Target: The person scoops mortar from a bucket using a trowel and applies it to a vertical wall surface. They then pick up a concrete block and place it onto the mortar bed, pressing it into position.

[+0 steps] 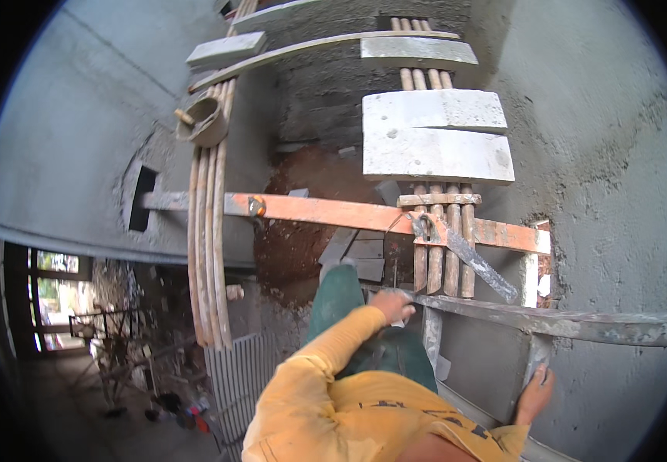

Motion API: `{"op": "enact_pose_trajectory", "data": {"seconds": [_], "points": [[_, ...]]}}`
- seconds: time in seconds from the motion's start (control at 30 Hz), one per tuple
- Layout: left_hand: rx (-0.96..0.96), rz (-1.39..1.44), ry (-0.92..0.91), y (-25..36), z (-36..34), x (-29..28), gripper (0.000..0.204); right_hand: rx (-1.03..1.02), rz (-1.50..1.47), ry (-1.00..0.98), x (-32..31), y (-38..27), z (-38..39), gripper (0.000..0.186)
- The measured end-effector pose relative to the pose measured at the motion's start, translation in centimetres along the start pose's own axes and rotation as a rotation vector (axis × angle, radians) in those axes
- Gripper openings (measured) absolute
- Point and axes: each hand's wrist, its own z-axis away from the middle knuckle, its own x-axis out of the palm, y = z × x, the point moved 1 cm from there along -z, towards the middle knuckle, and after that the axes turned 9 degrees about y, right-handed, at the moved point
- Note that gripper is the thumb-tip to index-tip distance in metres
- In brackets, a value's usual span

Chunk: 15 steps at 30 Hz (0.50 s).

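Observation:
My left hand point(392, 306), at the end of my yellow sleeve, is curled over my green-clad leg point(333, 300), beside the near metal rail point(564, 323); what its fingers hold, if anything, is unclear. My right hand point(534, 393) at the lower right is closed around an upright metal post point(540, 350) under that rail. Above my hands, an orange beam point(318, 212) spans the shaft, with bundled poles point(453, 262) crossing it at the right and a short grey-stained metal piece point(480, 266) angled down from it.
More poles point(206, 208) run along the left, bearing a bucket point(207, 131). White slabs point(434, 154) lie on the right-hand poles. Grey plastered walls point(618, 192) flank both sides. Brown soil point(283, 246) shows below; scaffolding clutter point(114, 346) stands in the room at lower left.

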Motion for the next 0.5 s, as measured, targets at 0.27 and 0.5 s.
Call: {"op": "enact_pose_trajectory", "data": {"seconds": [0.27,0.5], "points": [[0.118,0.254,0.820,4.3,7.0,-11.6,0.037,0.033,0.022,-0.104,-1.4,-0.3,-0.1,0.061],[-0.025,0.137,0.841,3.2,10.5,-14.4,0.035,0.056,-0.011,-0.159,-1.5,0.0,-0.1,0.065]]}}
